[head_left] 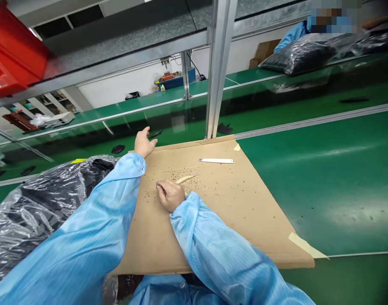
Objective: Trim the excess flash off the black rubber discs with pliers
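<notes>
The person's left hand (145, 143) is resting at the far edge of a cardboard sheet (232, 220), in the upper middle of the frame. Its fingers are open and spread apart, and it is holding nothing. The right hand (170, 195) is lying on the cardboard near the centre of the frame, with its fingers curled together. A thin pale stick (186, 178), perhaps a wooden tool, is pointing toward the upper right from under this hand, but I cannot tell if the hand is clamping it or only touching it. Many small dark specks (194, 186) are lying scattered around the right hand, and a flat white strip (216, 161) is lying apart, near the far edge of the sheet.

The cardboard is lying on a green workbench (327, 178), with a piece of masking tape (304, 245) at its lower right corner. At the left of the frame, a clear plastic bag (41, 216) with black contents is lying just beside the blue left sleeve (86, 228).

Some risks are existing here, in my judgement. If a sleeve is dragging across the sheet, it could be sweeping the specks onto the green surface. The thin stick could also be rolling away if a hand is knocking it.
</notes>
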{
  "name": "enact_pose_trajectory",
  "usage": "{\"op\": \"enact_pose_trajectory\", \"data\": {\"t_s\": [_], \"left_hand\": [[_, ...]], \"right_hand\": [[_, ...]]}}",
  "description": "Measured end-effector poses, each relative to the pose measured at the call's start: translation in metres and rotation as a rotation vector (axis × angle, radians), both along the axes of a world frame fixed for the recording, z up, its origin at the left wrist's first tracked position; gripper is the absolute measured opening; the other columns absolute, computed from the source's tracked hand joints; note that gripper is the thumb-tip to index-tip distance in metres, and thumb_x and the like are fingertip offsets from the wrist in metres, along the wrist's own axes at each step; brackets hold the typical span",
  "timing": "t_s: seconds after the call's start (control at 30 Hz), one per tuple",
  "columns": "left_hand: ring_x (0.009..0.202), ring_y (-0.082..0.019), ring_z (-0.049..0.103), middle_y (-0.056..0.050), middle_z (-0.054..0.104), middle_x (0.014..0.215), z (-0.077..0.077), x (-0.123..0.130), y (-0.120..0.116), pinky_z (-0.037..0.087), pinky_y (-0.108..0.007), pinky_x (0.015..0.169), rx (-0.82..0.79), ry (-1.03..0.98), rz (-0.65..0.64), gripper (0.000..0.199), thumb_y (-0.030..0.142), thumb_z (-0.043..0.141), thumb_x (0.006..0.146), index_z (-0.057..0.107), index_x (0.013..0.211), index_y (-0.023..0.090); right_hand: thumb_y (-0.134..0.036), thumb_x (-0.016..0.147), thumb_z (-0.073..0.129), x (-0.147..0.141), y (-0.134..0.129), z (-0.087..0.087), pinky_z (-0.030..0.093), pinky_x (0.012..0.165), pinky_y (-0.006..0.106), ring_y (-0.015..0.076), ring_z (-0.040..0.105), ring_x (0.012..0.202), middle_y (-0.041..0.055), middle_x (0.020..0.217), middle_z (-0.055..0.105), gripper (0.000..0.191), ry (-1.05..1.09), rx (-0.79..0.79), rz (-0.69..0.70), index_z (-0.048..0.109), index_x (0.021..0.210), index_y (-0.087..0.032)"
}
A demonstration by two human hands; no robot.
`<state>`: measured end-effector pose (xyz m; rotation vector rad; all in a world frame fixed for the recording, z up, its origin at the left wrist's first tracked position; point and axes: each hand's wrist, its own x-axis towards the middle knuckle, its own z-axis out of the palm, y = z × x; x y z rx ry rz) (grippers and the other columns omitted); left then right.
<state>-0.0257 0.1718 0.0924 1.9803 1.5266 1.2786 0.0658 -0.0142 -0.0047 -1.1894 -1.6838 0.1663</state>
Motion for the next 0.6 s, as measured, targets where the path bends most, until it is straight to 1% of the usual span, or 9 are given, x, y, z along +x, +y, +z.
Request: {"op": "enact_pose_trajectory", "data": {"t_s": [0.03,0.1,0.17,0.23,0.33,0.43,0.47,0.53,0.6], "left_hand": [[0.108,-0.028,0.055,-0.014,0.057,0.117,0.000,0.005,0.001,0.039,-0.042,0.100,-0.010,0.020,-0.010,0.062,0.017,0.075,0.061,0.059,0.121,0.014],[0.104,-0.025,0.056,-0.014,0.058,0.113,-0.007,0.014,-0.010,0.041,-0.041,0.097,-0.054,-0.033,-0.036,0.056,0.019,0.074,0.063,0.060,0.117,0.014],[0.098,-0.022,0.057,-0.012,0.060,0.107,-0.019,0.019,-0.034,0.043,-0.038,0.093,-0.135,-0.171,-0.084,0.046,0.022,0.071,0.065,0.061,0.109,0.013],[0.091,-0.018,0.058,-0.010,0.061,0.100,-0.032,0.019,-0.064,0.045,-0.035,0.088,-0.217,-0.334,-0.135,0.038,0.023,0.069,0.066,0.061,0.102,0.013],[0.080,-0.013,0.058,-0.006,0.061,0.090,-0.053,0.013,-0.105,0.047,-0.029,0.078,-0.303,-0.575,-0.113,0.035,0.025,0.070,0.064,0.060,0.094,0.013],[0.068,-0.010,0.055,-0.002,0.058,0.080,-0.077,0.005,-0.132,0.045,-0.025,0.065,-0.338,-0.748,-0.023,0.036,0.027,0.069,0.064,0.058,0.095,0.013],[0.066,-0.010,0.055,-0.001,0.058,0.078,-0.086,0.003,-0.139,0.045,-0.024,0.064,-0.320,-0.764,0.017,0.034,0.028,0.068,0.065,0.058,0.094,0.013],[0.066,-0.011,0.056,-0.001,0.059,0.075,-0.100,0.001,-0.147,0.046,-0.024,0.064,-0.270,-0.724,0.075,0.029,0.028,0.065,0.068,0.059,0.092,0.014],[0.064,-0.012,0.056,-0.001,0.060,0.071,-0.108,0.000,-0.152,0.046,-0.025,0.064,-0.254,-0.616,0.060,0.025,0.028,0.064,0.070,0.061,0.090,0.014]], "right_hand": [[-0.024,0.090,0.043,0.001,0.000,-0.001,0.042,0.059,0.024,0.0138,0.059,0.065,0.0031,0.075,0.065,0.023,-0.002,0.004,-0.006,0.067,0.087,-0.022],[-0.023,0.089,0.045,0.002,0.001,-0.002,0.041,0.059,0.024,0.0139,0.059,0.065,0.0031,0.075,0.065,0.022,-0.004,0.011,-0.016,0.067,0.087,-0.022],[-0.023,0.088,0.048,0.002,0.000,-0.002,0.041,0.059,0.024,0.0141,0.059,0.065,0.0031,0.075,0.065,0.019,-0.003,0.008,-0.025,0.067,0.087,-0.022],[-0.023,0.088,0.048,0.003,0.000,-0.001,0.041,0.059,0.024,0.0143,0.059,0.065,0.0031,0.075,0.065,0.019,0.004,0.002,-0.034,0.067,0.087,-0.022],[-0.022,0.088,0.047,0.005,0.001,0.002,0.043,0.061,0.024,0.0148,0.060,0.067,0.0038,0.075,0.066,0.021,0.054,0.009,-0.055,0.067,0.086,-0.021],[-0.021,0.088,0.046,0.008,0.002,0.002,0.046,0.066,0.025,0.0155,0.062,0.073,0.0045,0.081,0.068,0.022,0.146,0.033,-0.072,0.068,0.088,-0.021],[-0.022,0.088,0.047,0.008,0.002,0.002,0.047,0.067,0.025,0.0155,0.063,0.073,0.0045,0.082,0.069,0.021,0.174,0.035,-0.080,0.068,0.087,-0.021],[-0.023,0.087,0.048,0.009,0.001,0.002,0.048,0.067,0.026,0.0155,0.062,0.071,0.0044,0.080,0.069,0.020,0.228,0.032,-0.109,0.068,0.085,-0.021],[-0.026,0.086,0.050,0.009,-0.003,0.005,0.049,0.065,0.026,0.0151,0.061,0.067,0.0044,0.077,0.068,0.019,0.306,0.024,-0.144,0.068,0.083,-0.020]]}}
